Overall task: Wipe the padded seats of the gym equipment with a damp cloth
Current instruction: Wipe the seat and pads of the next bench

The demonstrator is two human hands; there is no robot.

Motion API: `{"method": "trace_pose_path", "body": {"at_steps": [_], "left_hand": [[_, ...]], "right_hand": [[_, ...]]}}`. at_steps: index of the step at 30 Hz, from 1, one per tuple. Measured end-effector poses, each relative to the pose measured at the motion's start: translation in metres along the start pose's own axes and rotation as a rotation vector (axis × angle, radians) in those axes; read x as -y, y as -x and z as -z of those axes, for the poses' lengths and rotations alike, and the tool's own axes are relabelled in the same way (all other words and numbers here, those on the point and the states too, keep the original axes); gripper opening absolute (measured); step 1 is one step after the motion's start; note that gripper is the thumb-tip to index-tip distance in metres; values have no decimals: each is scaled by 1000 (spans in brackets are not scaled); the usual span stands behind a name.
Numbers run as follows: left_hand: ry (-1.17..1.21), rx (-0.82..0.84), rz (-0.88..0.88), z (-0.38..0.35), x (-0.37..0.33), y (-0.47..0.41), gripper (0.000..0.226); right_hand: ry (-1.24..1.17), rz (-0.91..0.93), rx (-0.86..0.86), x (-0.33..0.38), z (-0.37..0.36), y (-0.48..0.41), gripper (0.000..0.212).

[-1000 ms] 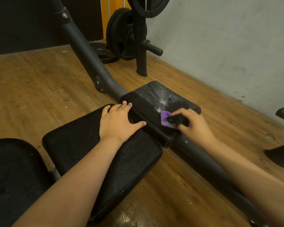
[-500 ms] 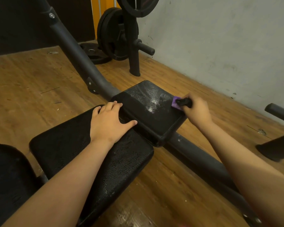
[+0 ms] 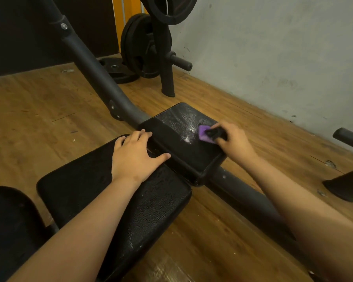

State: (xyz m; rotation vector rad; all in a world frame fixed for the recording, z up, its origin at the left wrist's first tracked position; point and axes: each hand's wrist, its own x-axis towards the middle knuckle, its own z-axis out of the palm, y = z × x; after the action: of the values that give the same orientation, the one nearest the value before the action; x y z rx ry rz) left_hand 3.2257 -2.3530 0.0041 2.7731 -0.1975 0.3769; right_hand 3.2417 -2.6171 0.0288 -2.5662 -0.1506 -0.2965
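Observation:
A small black padded seat (image 3: 177, 143) sits on a dark metal frame, its top shiny and wet. My right hand (image 3: 233, 140) grips a purple and black cloth (image 3: 206, 134) and presses it on the seat's right side. A larger black pad (image 3: 102, 192) lies nearer to me. My left hand (image 3: 136, 157) rests flat on that pad's far end, fingers straight, thumb reaching toward the small seat.
A thick metal frame tube (image 3: 94, 70) rises to the upper left. Weight plates on a stand (image 3: 149, 45) are at the back by the grey wall. Another black pad (image 3: 6, 224) is at lower left, and more equipment (image 3: 346, 184) at the right edge. The floor is wood.
My right hand carried the cloth from the seat's near middle out to its right edge, then back a little inward. My left hand stayed on the large pad.

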Motion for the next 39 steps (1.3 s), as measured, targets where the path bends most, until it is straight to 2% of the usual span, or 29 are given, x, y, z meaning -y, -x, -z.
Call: {"method": "trace_pose_path", "body": {"at_steps": [3, 5, 9, 11, 15, 17, 19, 22, 26, 33, 39], "left_hand": [[16, -10, -3, 0, 1, 0, 82], [12, -13, -5, -1, 1, 0, 82], [18, -21, -7, -2, 2, -2, 81], [19, -24, -8, -2, 1, -2, 81], [28, -24, -5, 0, 1, -1, 82], [27, -25, -7, 1, 0, -1, 82], [27, -21, -6, 1, 0, -1, 82], [26, -9, -3, 1, 0, -2, 83], [38, -11, 2, 0, 0, -2, 83], [42, 3, 5, 2, 0, -3, 82], [52, 1, -5, 2, 0, -3, 82]], "right_hand": [[45, -120, -61, -17, 6, -30, 15], [-10, -212, -66, -17, 6, -43, 15], [-8, -207, -20, -11, -1, -53, 20], [39, -170, 64, -11, -1, -52, 30], [-28, -137, 224, -5, 13, -45, 64], [-110, -158, 238, -6, 16, -45, 48], [-8, -107, 232, -11, 15, -49, 27], [212, -31, 134, -17, 5, -51, 37], [332, -8, 29, -14, -8, -67, 34], [222, 175, 4, 39, -43, -40, 29], [49, 364, 147, 51, -32, 13, 28]]}}
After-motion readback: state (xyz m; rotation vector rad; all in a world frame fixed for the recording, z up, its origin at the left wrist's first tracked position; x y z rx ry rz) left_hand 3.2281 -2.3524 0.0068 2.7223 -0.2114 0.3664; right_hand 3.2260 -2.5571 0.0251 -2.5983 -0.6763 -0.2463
